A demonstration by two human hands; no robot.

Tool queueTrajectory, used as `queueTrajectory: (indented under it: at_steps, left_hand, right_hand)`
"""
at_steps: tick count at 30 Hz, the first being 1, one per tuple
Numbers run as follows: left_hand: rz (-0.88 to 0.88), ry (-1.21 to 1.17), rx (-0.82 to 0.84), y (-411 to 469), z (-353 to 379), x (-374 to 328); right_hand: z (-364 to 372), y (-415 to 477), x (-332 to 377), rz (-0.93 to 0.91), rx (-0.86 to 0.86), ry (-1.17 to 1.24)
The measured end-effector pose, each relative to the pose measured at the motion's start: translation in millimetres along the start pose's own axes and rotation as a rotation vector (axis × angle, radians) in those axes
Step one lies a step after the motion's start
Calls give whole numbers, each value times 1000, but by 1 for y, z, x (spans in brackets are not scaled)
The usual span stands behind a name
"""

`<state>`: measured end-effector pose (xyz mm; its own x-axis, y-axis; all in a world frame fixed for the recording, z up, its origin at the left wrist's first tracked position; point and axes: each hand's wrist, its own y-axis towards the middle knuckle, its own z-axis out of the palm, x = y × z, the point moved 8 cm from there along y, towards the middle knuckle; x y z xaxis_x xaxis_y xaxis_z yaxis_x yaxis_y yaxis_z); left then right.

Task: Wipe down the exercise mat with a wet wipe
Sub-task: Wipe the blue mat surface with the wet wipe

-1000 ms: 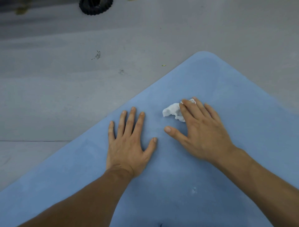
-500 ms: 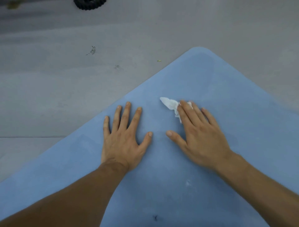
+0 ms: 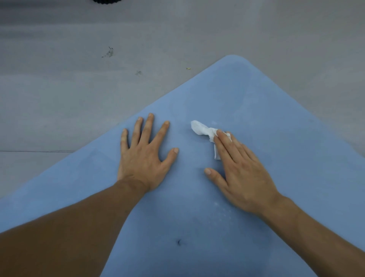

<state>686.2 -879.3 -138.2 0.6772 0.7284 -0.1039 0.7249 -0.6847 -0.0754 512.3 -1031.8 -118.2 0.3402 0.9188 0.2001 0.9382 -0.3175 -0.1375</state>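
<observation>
A blue exercise mat [image 3: 256,102] lies on the grey floor, one rounded corner pointing away from me. My left hand [image 3: 146,156] rests flat on the mat near its left edge, fingers spread and straight. My right hand [image 3: 241,168] lies flat to its right, with straight fingers pressing a crumpled white wet wipe [image 3: 203,129] onto the mat. Most of the wipe sticks out beyond the fingertips, stretched up and to the left. A small dark speck [image 3: 179,242] and some pale flecks sit on the mat near me.
Grey floor [image 3: 79,98] surrounds the mat, with a few dirt marks [image 3: 109,53] and a tiny yellow crumb [image 3: 188,68]. The edge of a black ridged object [image 3: 106,1] shows at the top of the view.
My right hand has drawn back toward me over the mat, and the wipe has stretched out from a bunch into a longer twist. The left hand stays flat in place.
</observation>
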Motion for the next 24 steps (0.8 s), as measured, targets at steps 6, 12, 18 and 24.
queueTrajectory:
  at_steps: [6,12,18,24]
  left_hand:
    - [3,-40,8,0,-1,1]
    - [13,-92,29,-7,1,-5]
    - [9,-111,45,-58,9,-54]
    - [75,-111,88,-108,17,-85]
  right_hand:
    - [-7,-47,0,83,50,-17]
    - [6,-96,7,175,51,73]
    - [15,-124,13,218,18,137]
    - [14,-162,29,182,22,139]
